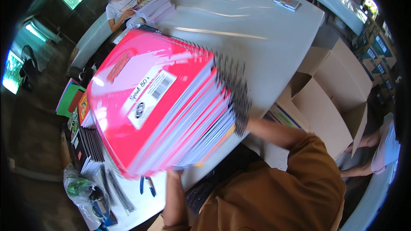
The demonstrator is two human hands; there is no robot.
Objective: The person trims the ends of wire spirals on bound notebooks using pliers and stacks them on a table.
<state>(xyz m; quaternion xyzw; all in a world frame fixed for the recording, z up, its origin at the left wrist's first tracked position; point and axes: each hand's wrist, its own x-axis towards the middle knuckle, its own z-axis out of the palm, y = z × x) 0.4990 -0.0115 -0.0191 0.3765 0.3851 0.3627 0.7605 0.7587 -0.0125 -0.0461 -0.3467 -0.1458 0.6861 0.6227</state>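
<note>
A thick stack of spiral notebooks (pixel 171 98) with pink-red covers fills the middle of the view, tilted above the white-covered table. Its top cover carries a white label, and the black wire spirals (pixel 233 87) run along the right side. My left hand (pixel 174 173) supports the near lower edge, its fingers hidden beneath the stack. At the spiral side, my right hand (pixel 242 125) holds the stack; the spirals and pages hide most of it. Loose spiral coils (pixel 115 188) and blue pens (pixel 147 186) lie on the table near my left forearm.
An open cardboard box (pixel 327 98) stands right of the table (pixel 274 51). More notebooks (pixel 87 145) and a plastic bag (pixel 83 192) lie along the left edge. Across the table a person (pixel 126 6) handles a pile of books (pixel 156 8). Another person's legs (pixel 368 154) show at right.
</note>
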